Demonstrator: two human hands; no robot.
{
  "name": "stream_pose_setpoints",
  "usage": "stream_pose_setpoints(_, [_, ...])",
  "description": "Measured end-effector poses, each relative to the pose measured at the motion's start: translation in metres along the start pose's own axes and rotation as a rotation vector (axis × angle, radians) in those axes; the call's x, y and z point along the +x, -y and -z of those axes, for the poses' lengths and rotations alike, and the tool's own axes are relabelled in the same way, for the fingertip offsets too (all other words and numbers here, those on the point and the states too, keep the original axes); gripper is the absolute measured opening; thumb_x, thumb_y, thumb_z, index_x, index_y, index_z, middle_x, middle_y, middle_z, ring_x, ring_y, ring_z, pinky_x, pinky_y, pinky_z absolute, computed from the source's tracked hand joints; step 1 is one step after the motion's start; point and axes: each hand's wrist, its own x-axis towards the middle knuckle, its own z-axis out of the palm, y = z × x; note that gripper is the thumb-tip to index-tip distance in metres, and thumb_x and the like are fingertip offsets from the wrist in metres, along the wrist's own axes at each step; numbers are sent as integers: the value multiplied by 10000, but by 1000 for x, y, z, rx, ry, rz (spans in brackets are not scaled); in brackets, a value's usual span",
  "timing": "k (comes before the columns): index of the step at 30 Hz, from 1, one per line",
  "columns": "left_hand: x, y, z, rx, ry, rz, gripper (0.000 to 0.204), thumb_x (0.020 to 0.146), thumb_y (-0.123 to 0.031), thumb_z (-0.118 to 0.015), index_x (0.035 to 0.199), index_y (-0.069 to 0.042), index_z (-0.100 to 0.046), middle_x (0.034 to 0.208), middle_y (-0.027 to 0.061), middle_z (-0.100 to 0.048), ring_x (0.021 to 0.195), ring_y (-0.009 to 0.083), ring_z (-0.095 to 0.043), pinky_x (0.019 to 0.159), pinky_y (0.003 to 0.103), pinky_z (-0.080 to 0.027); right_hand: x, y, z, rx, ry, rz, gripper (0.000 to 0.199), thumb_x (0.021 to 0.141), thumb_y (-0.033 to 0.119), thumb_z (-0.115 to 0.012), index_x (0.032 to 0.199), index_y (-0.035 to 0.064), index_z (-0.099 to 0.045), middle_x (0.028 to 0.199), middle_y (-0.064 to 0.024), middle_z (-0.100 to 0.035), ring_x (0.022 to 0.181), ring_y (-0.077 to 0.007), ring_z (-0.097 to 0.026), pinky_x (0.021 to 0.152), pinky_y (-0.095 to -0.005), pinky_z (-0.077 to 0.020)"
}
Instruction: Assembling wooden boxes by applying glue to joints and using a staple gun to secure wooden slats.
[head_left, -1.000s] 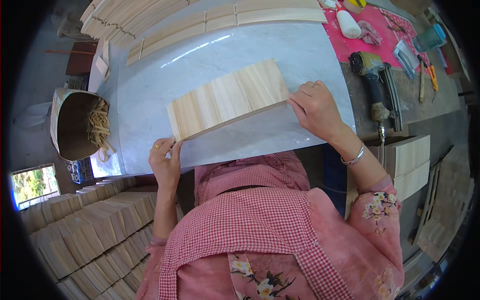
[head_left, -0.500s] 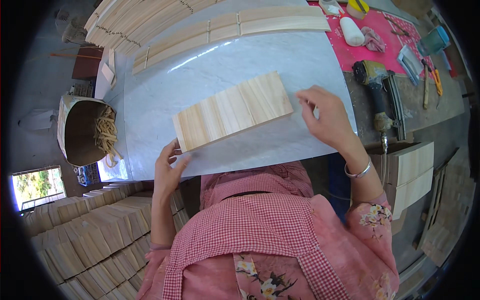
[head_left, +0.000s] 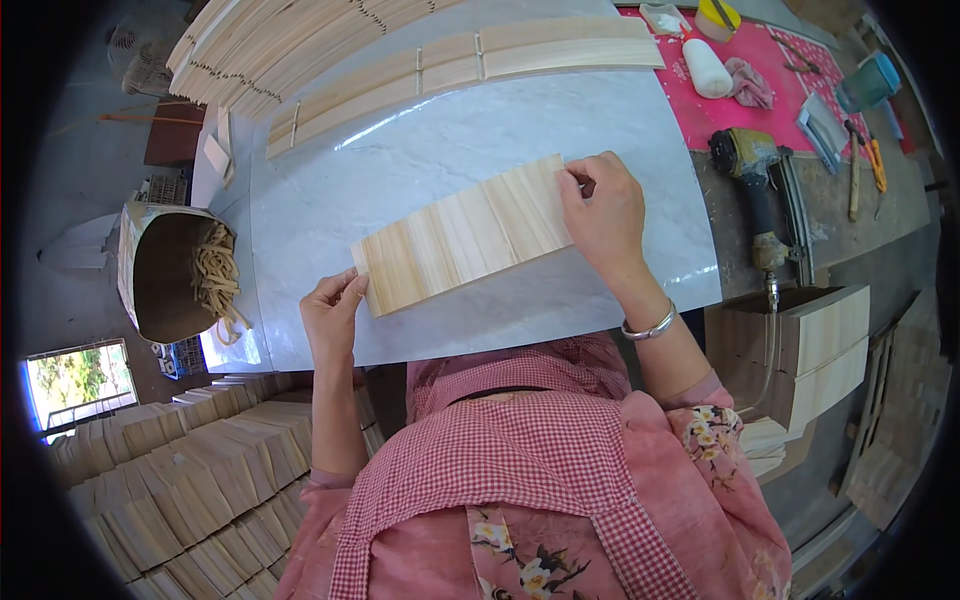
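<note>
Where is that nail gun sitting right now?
In the head view, the nail gun lies to the person's right on the grey bench, just beyond the marble slab and below the pink mat, not far from the right hand.

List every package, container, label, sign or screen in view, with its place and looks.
Cardboard box: left of the marble table, open, brown, holding pale scrap strips.
White bottle: lying on the pink mat, far right, cylindrical.
Teal container: right edge of the bench.
No signs or screens visible.
</note>
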Motion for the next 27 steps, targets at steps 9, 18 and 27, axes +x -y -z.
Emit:
stream_pose_setpoints(9, [5,-7,0,143,8,-69,164,886,-43,-758,1017,54,-770,881,86,-719,782,145,-615,745,257,-511,2,4,-2,45,11,-94,78,863,73,-687,810,34,-645,834,-67,-615,672,-220,-594,650,-331,-501])
stream_pose_setpoints(18, [-2,-50,-12,1037,-29,-473,310,800,-166,-816,1075,-45,-741,1128,98,-656,954,267,-612,855,389,-490,1,2,-1,36,2,-108,71,871,76,-674,837,45,-620,848,-66,-620,690,-227,-604,670,-345,-508])
stream_pose_setpoints(27, [-9,-99,-145,622,509,-1009,553,623,-339,-916,989,-88,-587,1549,201,-418,1403,397,-406,1126,535,-324,-3,-3,-8,63,-16,-107,104,899,118,-662,959,35,-683,935,-81,-618,769,-240,-624,686,-352,-512])
